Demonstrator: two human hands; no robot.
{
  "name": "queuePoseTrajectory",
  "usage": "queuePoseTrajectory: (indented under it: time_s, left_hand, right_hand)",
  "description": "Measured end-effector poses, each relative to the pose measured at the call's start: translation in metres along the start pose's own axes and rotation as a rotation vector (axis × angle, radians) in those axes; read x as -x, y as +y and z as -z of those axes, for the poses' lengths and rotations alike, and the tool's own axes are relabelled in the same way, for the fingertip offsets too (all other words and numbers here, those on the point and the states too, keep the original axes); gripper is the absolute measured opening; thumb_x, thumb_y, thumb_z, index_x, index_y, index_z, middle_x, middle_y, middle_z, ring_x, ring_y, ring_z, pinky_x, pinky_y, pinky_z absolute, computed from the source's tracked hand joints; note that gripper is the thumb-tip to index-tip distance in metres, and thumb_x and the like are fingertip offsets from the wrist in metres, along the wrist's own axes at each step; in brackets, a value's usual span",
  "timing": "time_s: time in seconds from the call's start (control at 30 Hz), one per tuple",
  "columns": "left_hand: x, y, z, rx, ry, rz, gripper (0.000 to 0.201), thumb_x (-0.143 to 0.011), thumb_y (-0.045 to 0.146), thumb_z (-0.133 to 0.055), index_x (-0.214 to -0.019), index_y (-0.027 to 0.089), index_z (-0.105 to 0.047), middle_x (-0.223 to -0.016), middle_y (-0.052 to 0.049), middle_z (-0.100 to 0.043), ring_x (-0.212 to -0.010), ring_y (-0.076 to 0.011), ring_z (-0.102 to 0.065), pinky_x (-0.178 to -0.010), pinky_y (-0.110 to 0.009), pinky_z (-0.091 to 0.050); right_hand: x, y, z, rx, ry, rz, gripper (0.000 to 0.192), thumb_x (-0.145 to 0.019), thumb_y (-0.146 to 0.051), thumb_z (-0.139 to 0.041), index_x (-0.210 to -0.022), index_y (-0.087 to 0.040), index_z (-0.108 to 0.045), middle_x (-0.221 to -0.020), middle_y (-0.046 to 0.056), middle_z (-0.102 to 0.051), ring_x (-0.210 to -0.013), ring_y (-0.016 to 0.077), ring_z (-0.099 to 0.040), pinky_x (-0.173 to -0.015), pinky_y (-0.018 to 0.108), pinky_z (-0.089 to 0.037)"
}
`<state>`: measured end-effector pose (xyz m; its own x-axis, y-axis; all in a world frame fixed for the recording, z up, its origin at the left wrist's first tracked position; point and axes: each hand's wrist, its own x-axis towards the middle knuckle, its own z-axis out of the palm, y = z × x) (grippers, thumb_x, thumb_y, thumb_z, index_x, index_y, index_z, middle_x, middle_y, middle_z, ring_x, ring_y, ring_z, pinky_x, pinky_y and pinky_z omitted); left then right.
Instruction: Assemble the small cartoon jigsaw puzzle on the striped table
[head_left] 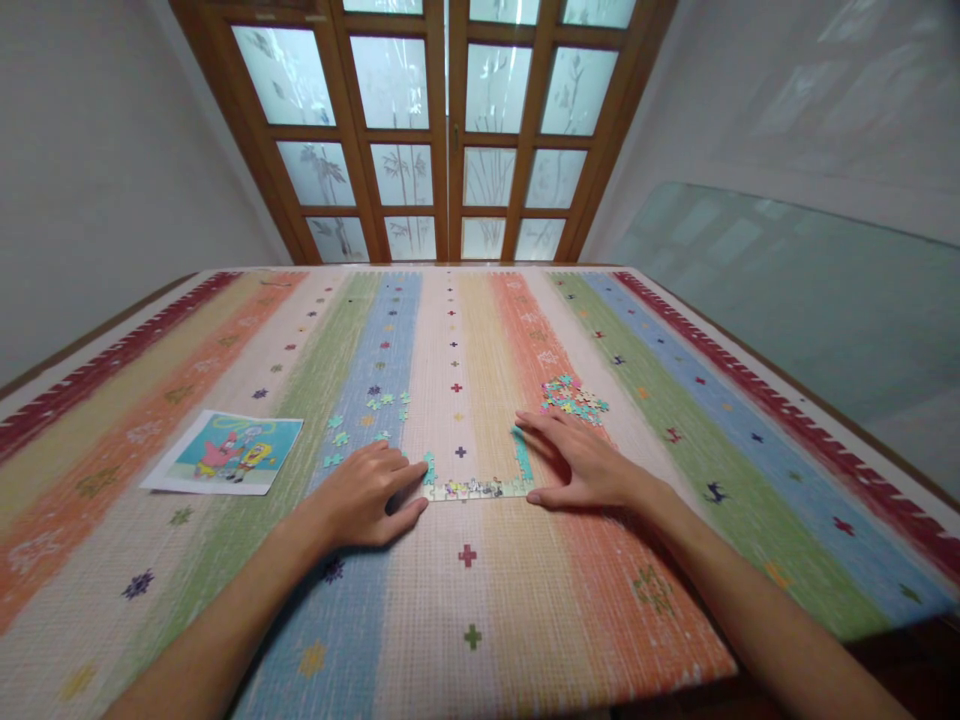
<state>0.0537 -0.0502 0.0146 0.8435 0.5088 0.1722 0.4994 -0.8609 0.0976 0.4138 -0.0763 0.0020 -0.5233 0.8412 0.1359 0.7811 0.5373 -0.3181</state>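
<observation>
- Between my left fingers (405, 479) and right fingers (553, 495) lies the joined puzzle border (480, 489), flat on the tabletop (435, 620).
- At its ends, both grips are parted, the right wider.
- Light, even inward pressure should suit its seams best.
- Beyond my right fingers sits a loose pile (574, 398), best left unbrushed.

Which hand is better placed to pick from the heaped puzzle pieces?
Probably the right hand: it is nearer the heaped pieces; the left hand is farther, left of the joined strip.

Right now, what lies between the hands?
In the head view, a partial puzzle on striped cloth lies between the left hand and right hand.
</observation>
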Motion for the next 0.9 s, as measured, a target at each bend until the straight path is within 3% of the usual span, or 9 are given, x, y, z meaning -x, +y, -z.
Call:
queuePoseTrajectory:
  time_s: [0.3,0.43,0.57,0.73,0.9]
  left_hand:
    - [0.000,0.000,0.000,0.011,0.026,-0.011,0.024,-0.099,0.036,-0.048,-0.103,0.019,-0.065,-0.072,-0.003,-0.062,-0.067,-0.0212,-0.057,-0.071,-0.039,-0.048]
    - [0.002,-0.002,0.003,0.081,0.071,-0.002,0.027,-0.097,0.037,-0.052,-0.111,0.018,-0.066,-0.073,-0.003,-0.064,-0.068,-0.0214,-0.058,-0.071,-0.039,-0.049]
    - [0.009,-0.019,0.012,0.083,0.123,0.063,0.037,-0.095,0.039,-0.053,-0.122,0.017,-0.065,-0.079,-0.005,-0.067,-0.074,-0.0236,-0.062,-0.078,-0.042,-0.052]
    - [0.021,-0.046,0.019,0.009,0.026,0.232,0.049,-0.087,0.042,-0.056,-0.126,0.015,-0.065,-0.110,-0.016,-0.070,-0.098,-0.0333,-0.067,-0.088,-0.048,-0.053]
    - [0.025,-0.056,0.024,0.056,-0.017,0.307,0.047,-0.081,0.042,-0.058,-0.120,0.017,-0.065,-0.100,-0.010,-0.068,-0.089,-0.0295,-0.065,-0.084,-0.044,-0.054]
  right_hand:
    - [0.001,-0.001,0.000,-0.006,-0.010,-0.005,0.101,-0.078,-0.049,-0.078,-0.162,-0.018,-0.032,-0.157,0.018,-0.049,-0.139,0.0424,-0.048,-0.113,0.061,-0.043]
    - [0.000,-0.003,0.002,-0.003,0.003,0.012,0.102,-0.078,-0.048,-0.078,-0.163,-0.019,-0.030,-0.154,0.019,-0.052,-0.136,0.0427,-0.050,-0.110,0.062,-0.045]
    - [-0.001,-0.004,0.002,0.004,0.012,0.025,0.102,-0.078,-0.047,-0.077,-0.164,-0.017,-0.029,-0.152,0.019,-0.054,-0.135,0.0426,-0.051,-0.109,0.060,-0.046]
    - [-0.001,-0.004,0.002,0.026,0.015,0.036,0.104,-0.078,-0.049,-0.077,-0.164,-0.017,-0.028,-0.151,0.019,-0.054,-0.134,0.0428,-0.052,-0.108,0.059,-0.047]
    - [-0.001,-0.002,0.001,0.027,0.026,0.058,0.103,-0.081,-0.050,-0.075,-0.165,-0.019,-0.025,-0.152,0.019,-0.053,-0.133,0.0421,-0.052,-0.109,0.059,-0.047]
